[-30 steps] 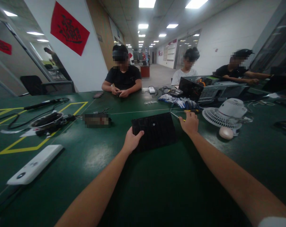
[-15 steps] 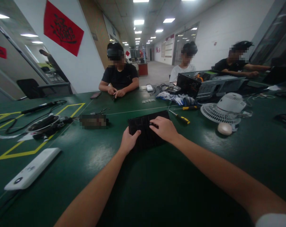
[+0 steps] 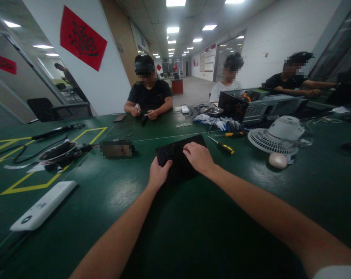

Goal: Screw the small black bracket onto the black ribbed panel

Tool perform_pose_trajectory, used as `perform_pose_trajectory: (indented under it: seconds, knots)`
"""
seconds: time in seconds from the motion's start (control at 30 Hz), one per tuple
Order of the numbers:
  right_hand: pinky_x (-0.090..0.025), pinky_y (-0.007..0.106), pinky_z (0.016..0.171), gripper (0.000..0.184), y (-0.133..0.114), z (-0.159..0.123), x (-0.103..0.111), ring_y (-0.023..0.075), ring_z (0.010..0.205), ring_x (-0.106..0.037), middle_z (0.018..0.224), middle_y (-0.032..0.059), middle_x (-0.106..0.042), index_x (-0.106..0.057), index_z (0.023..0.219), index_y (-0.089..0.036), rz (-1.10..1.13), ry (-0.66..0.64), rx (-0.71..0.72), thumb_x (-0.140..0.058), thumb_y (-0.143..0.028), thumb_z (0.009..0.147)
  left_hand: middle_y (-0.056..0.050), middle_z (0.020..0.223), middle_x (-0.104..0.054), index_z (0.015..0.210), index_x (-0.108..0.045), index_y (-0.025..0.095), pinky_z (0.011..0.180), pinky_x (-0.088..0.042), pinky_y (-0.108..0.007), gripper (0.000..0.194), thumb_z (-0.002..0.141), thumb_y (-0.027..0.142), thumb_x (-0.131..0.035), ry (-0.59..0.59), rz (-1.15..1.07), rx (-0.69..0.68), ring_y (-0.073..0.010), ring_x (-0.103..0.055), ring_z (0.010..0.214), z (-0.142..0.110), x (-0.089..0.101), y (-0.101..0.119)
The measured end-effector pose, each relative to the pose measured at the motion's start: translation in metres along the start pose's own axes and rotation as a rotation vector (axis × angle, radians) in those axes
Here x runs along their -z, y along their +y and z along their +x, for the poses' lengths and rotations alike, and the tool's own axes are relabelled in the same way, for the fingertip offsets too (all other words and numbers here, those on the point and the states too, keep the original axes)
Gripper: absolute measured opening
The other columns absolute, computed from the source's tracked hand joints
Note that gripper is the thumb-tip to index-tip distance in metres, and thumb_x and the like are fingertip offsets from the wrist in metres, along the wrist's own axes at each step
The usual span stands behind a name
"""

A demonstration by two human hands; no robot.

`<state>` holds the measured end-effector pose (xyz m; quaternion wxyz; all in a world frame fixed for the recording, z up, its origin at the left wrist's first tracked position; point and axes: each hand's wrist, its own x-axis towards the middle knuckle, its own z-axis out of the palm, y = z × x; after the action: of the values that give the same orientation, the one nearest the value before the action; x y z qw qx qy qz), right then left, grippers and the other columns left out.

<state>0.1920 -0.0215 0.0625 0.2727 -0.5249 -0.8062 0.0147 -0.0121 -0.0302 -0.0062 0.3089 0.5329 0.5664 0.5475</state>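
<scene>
A flat black rectangular panel (image 3: 175,159) with a faint raised pattern lies tilted in front of me, too dark to tell its exact kind. Gripping its left edge is my left hand (image 3: 159,172), thumb on top and fingers underneath. Over the panel's right half, my right hand (image 3: 199,157) is closed, its thumb and fingertips pinched together at the surface. Whatever sits between those fingertips is hidden. Just right of the panel lies a yellow-and-black screwdriver (image 3: 224,147).
A white fan part (image 3: 280,135), a second yellow-handled tool (image 3: 234,134) and an open computer case (image 3: 251,106) are at the right. To the left lie a white power strip (image 3: 44,205) and a cabled dark device (image 3: 59,153). A person (image 3: 148,93) sits opposite.
My right hand's fingers have closed further and shifted slightly left over the panel. My left hand keeps its hold. The person opposite has raised their hands with a small dark thing.
</scene>
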Motion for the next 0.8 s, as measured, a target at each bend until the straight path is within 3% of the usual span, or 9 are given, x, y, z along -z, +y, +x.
perform_pose_trajectory:
  seconds: [0.13, 0.23, 0.33, 0.47, 0.63, 0.8]
  knots:
    - [-0.052, 0.033, 0.090, 0.026, 0.024, -0.017, 0.004, 0.0223, 0.108, -0.072, 0.118, 0.0085, -0.077, -0.070, 0.119, -0.021, 0.080, 0.099, -0.021, -0.048, -0.030, 0.109, -0.014, 0.118, -0.079, 0.118, -0.071, 0.018, 0.101, -0.058, -0.053, 0.045, 0.078, 0.036, -0.081, 0.010, -0.039, 0.012, -0.0343, -0.075, 0.110, 0.000, -0.001, -0.004]
    - [-0.051, 0.035, 0.094, 0.030, 0.059, -0.029, 0.007, 0.0240, 0.109, -0.073, 0.118, 0.0112, -0.078, -0.067, 0.123, -0.020, 0.110, 0.183, -0.112, -0.044, -0.034, 0.109, -0.014, 0.120, -0.079, 0.119, -0.071, 0.019, 0.102, -0.059, -0.053, 0.044, 0.079, 0.035, -0.080, 0.009, -0.062, 0.022, -0.0342, -0.075, 0.112, -0.002, -0.002, -0.003]
    - [-0.052, 0.041, 0.088, 0.032, 0.100, -0.036, 0.003, 0.0292, 0.098, -0.074, 0.106, 0.0146, -0.078, -0.067, 0.119, -0.016, 0.108, 0.234, -0.286, -0.041, -0.032, 0.107, -0.014, 0.118, -0.079, 0.117, -0.071, 0.019, 0.101, -0.059, -0.053, 0.042, 0.079, 0.034, -0.080, 0.020, -0.052, 0.024, -0.0339, -0.076, 0.111, -0.004, -0.001, 0.001]
    - [-0.052, 0.036, 0.076, 0.022, 0.142, -0.034, -0.014, 0.0238, 0.081, -0.073, 0.089, 0.0083, -0.077, -0.070, 0.105, -0.019, 0.145, 0.160, -0.424, -0.051, -0.028, 0.101, -0.013, 0.113, -0.080, 0.112, -0.072, 0.018, 0.097, -0.061, -0.053, 0.040, 0.077, 0.036, -0.081, 0.042, -0.030, 0.041, -0.0339, -0.077, 0.105, -0.005, -0.001, 0.007]
    - [-0.052, 0.037, 0.084, 0.022, 0.160, -0.013, -0.025, 0.0243, 0.094, -0.073, 0.101, 0.0089, -0.081, -0.077, 0.107, -0.022, 0.132, 0.113, -0.501, -0.058, -0.023, 0.096, -0.013, 0.115, -0.080, 0.114, -0.071, 0.019, 0.101, -0.060, -0.053, 0.042, 0.077, 0.036, -0.081, 0.048, -0.009, 0.047, -0.0336, -0.077, 0.108, -0.006, 0.001, 0.010]
    - [-0.050, 0.043, 0.093, 0.041, 0.166, -0.002, -0.024, 0.0295, 0.109, -0.071, 0.115, 0.0128, -0.080, -0.070, 0.134, -0.021, 0.135, 0.159, -0.583, -0.049, -0.020, 0.099, -0.013, 0.121, -0.079, 0.121, -0.069, 0.019, 0.101, -0.061, -0.049, 0.045, 0.081, 0.038, -0.079, 0.091, 0.032, 0.036, -0.0321, -0.076, 0.112, -0.003, 0.001, 0.006]
